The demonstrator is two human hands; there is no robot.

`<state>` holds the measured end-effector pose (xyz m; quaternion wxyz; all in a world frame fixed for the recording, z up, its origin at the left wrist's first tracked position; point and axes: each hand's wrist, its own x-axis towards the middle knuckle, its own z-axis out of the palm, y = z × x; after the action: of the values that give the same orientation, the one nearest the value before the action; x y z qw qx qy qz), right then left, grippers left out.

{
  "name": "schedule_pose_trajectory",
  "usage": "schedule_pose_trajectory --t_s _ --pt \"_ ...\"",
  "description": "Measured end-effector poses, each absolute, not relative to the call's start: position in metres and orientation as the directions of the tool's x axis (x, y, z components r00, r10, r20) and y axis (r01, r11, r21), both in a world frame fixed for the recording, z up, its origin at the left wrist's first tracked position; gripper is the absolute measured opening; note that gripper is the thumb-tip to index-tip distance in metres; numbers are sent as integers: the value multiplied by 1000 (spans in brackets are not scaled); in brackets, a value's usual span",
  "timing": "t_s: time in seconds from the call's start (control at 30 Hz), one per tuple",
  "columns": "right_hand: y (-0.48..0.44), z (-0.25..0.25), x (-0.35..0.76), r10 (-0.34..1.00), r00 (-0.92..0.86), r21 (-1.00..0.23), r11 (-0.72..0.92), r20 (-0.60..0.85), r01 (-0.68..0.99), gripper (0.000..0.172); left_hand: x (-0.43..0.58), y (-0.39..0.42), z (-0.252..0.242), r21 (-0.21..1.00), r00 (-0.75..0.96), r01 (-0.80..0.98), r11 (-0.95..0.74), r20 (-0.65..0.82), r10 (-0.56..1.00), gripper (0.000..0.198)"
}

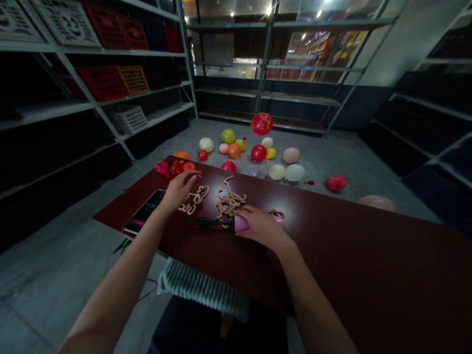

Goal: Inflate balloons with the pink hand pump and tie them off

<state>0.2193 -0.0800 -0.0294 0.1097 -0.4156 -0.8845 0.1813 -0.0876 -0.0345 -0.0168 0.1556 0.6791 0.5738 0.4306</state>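
Note:
My right hand (258, 223) is wrapped round the pink body of a pump (241, 224), which lies along the dark red table (332, 246) with its black nozzle pointing left. My left hand (181, 187) is over the table's left part, near the red balloons; its fingers point right and are close together, and what they hold, if anything, is too small to make out. Tan uninflated long balloons (229, 200) lie tangled between my hands, with a smaller tan group (199, 194) just right of my left hand. Red and orange uninflated balloons (177, 167) lie at the far left edge.
A phone (145, 211) lies near the table's left edge. Several inflated balloons (258, 153) are on the floor beyond the table. Metal shelves with crates (129, 118) stand at the left. A ribbed pale green cloth (202, 287) is below the near edge.

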Motion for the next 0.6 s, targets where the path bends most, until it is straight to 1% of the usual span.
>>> schedule_pose_trajectory --t_s 0.1,0.23,0.3,0.33,0.37,0.43,0.5,0.57,0.6 --pt "-77 -26 223 791 -610 -457 559 43 692 45 -105 -48 -26 703 -130 675 -225 414 901 30" --pt "-74 -17 232 842 -536 -502 489 57 714 44 -126 -42 -31 682 -166 711 -174 403 900 28" --pt "-72 -16 235 869 -493 -564 426 38 708 39 -131 -33 -31 674 -180 726 -132 372 910 28" --pt "-71 -17 236 884 -466 -612 386 31 691 36 -132 -28 -32 668 -177 735 -115 353 919 29" --pt "-70 -18 236 898 -439 -663 333 7 670 36 -131 -22 -32 660 -166 744 -101 329 930 30" --pt "-70 -23 235 923 -377 -803 172 -71 571 37 -125 -11 -34 626 -139 777 -70 279 950 31" --pt "-72 -29 232 919 -321 -910 -83 -227 406 37 -115 0 -36 611 -164 791 -34 265 950 35" --pt "-75 -34 230 873 -302 -920 -329 -382 213 39 -101 10 -40 611 -210 791 22 238 948 40" --pt "-76 -36 229 850 -309 -904 -405 -427 135 40 -94 15 -41 606 -246 792 75 204 948 43"
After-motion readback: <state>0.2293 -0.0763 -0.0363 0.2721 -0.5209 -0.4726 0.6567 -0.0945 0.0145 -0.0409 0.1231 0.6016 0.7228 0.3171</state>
